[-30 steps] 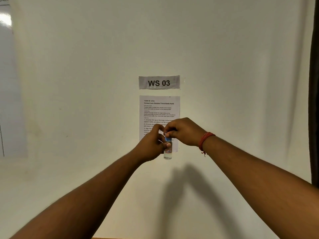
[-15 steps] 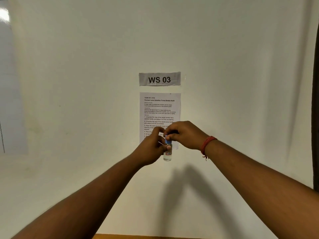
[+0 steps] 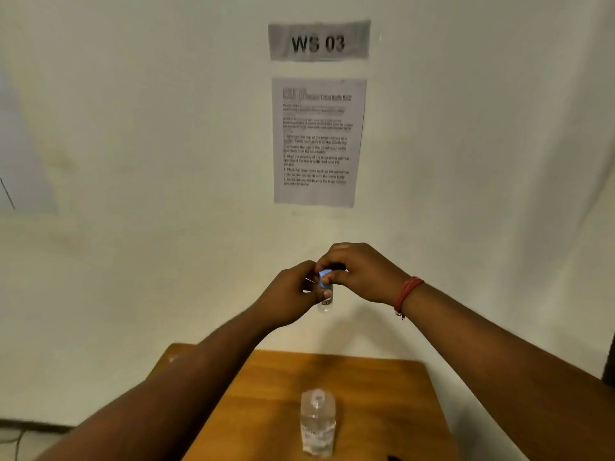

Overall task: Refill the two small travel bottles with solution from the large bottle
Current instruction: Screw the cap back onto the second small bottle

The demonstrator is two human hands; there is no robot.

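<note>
Small bottle (image 3: 325, 302) seemingly gripped in left hand (image 3: 293, 294).

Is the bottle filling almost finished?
Hard to say. The left hand holds a small travel bottle in the air while the right hand pinches its blue cap; tightening or loosening, I cannot tell. The large bottle stands on the wooden table. No second small bottle is in view.

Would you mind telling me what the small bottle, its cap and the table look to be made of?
Small bottle: clear, probably plastic; the wall shows through it. Cap: opaque light blue, likely plastic. Table: brown, smooth, wood or wood-look laminate.
</note>
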